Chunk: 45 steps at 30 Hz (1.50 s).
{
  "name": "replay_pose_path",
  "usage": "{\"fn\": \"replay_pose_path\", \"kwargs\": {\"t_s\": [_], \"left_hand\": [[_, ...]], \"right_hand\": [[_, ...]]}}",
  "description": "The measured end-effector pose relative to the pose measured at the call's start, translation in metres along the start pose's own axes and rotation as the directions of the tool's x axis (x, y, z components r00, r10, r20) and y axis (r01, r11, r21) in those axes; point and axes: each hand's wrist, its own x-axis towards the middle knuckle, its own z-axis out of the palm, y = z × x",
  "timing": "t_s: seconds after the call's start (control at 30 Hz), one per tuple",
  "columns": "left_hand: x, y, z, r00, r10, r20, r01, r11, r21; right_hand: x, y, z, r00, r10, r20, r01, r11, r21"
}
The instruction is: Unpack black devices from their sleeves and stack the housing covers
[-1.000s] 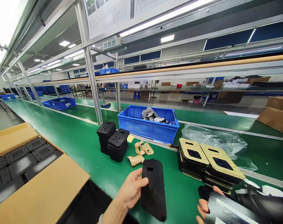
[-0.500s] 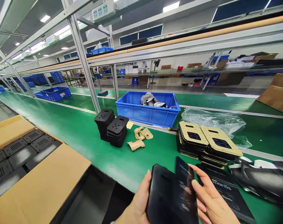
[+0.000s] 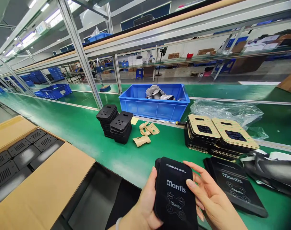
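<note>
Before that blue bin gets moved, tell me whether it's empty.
Not empty: the blue plastic bin holds a loose heap of crumpled grey and black material, visible above its floor.

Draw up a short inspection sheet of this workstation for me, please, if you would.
Surface: green conveyor belt.
Job's things: black Mantis case in the hands; second black Mantis case lying flat to the right.
Clutter: perforated black stacks, tan-backed black stacks, tan scraps, clear plastic bag, blue plastic crate.
Hands: left hand grips the case; right hand has fingers at its edge.
Cables: nothing seen.
Surroundings: cardboard box of black vented parts at left; aluminium frame; more belts beyond.
</note>
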Motion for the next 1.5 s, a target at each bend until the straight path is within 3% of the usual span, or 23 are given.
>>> {"fn": "replay_pose_path", "kwargs": {"t_s": [0.37, 0.73, 0.83, 0.93, 1.1, 1.2, 1.33, 1.5], "left_hand": [[-0.004, -0.002, 0.002, 0.994, 0.062, 0.090, -0.074, 0.989, 0.131], [-0.008, -0.003, 0.003, 0.985, 0.158, -0.070, -0.137, 0.962, 0.236], [-0.010, 0.001, 0.006, 0.928, 0.361, -0.094, -0.290, 0.856, 0.428], [-0.012, 0.007, 0.006, 0.858, 0.513, 0.023, -0.418, 0.672, 0.612], [-0.015, 0.009, 0.002, 0.817, 0.569, 0.094, -0.430, 0.493, 0.757], [-0.013, 0.006, 0.001, 0.805, 0.575, 0.144, -0.452, 0.439, 0.776], [-0.011, 0.007, 0.003, 0.811, 0.572, 0.122, -0.458, 0.492, 0.741], [-0.012, 0.016, 0.010, 0.841, 0.533, 0.090, -0.464, 0.625, 0.628]], "right_hand": [[-0.001, 0.002, 0.002, 0.998, -0.054, -0.011, 0.054, 0.998, -0.009], [-0.005, -0.003, 0.004, 0.999, -0.015, -0.040, 0.013, 0.999, -0.053], [-0.010, -0.006, 0.005, 0.997, -0.022, -0.071, 0.018, 0.998, -0.057], [-0.014, -0.006, 0.006, 0.994, -0.035, -0.099, 0.029, 0.998, -0.059], [-0.013, 0.005, 0.006, 0.988, -0.096, -0.119, 0.091, 0.995, -0.052], [-0.010, 0.012, 0.001, 0.976, -0.189, -0.110, 0.173, 0.975, -0.138], [-0.008, 0.007, -0.009, 0.966, -0.244, -0.088, 0.210, 0.935, -0.286], [-0.004, 0.000, -0.028, 0.985, -0.117, -0.126, 0.072, 0.946, -0.317]]}}
